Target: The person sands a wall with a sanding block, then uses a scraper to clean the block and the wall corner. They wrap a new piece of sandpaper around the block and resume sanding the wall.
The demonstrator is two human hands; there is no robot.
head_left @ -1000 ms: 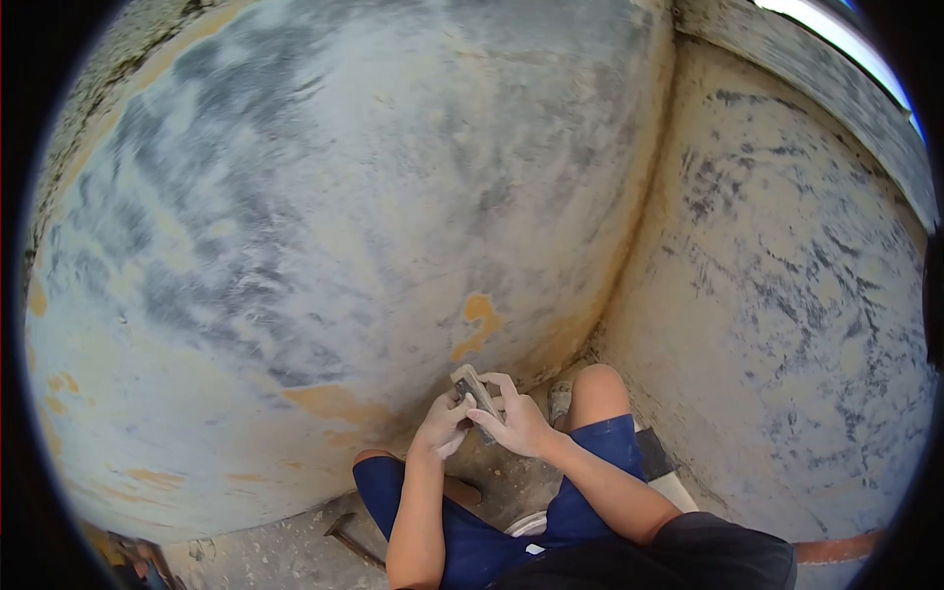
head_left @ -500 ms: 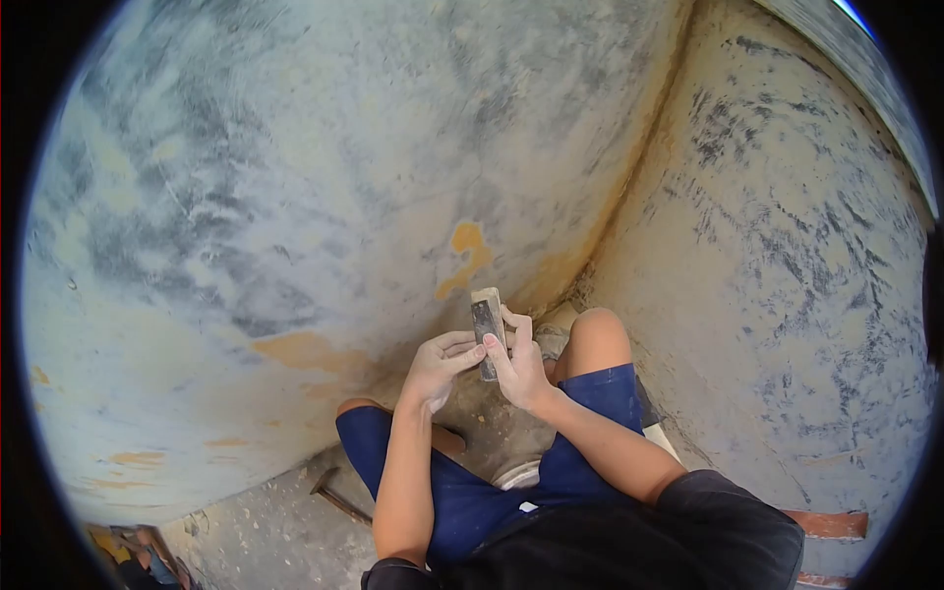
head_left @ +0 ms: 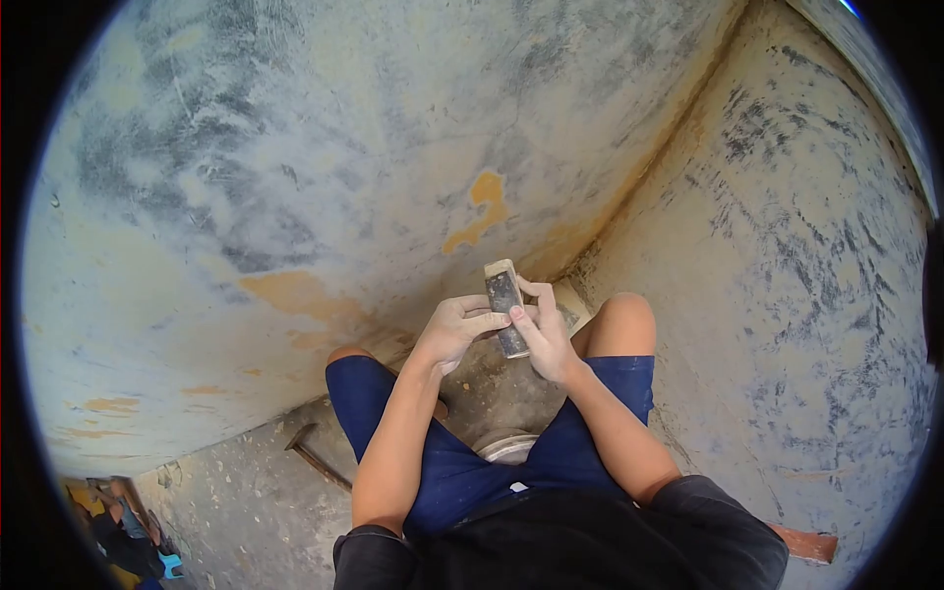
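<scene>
A narrow block [head_left: 506, 295], dark on its face and pale at its edges, is held upright between my two hands in front of my knees. My left hand [head_left: 456, 329] has its fingers and thumb closed on the block's left side. Around the right side wraps my right hand [head_left: 547, 332], its thumb pressed on the dark face. Both hands are coated in pale dust. Beyond them rises a patchy grey wall [head_left: 374, 167] with orange spots.
A second mottled wall [head_left: 787, 295] meets the first in a brown-stained corner. A hammer-like tool [head_left: 320, 460] lies on the speckled floor [head_left: 236, 492] at the left. A round whitish object [head_left: 509, 448] shows between my thighs. Another person [head_left: 128, 541] is partly visible lower left. A reddish strip [head_left: 808, 544] is lower right.
The view has shifted, so the hammer-like tool appears further left and the person lower left shows more. My hands and the block appear slightly higher and further right, the grip unchanged.
</scene>
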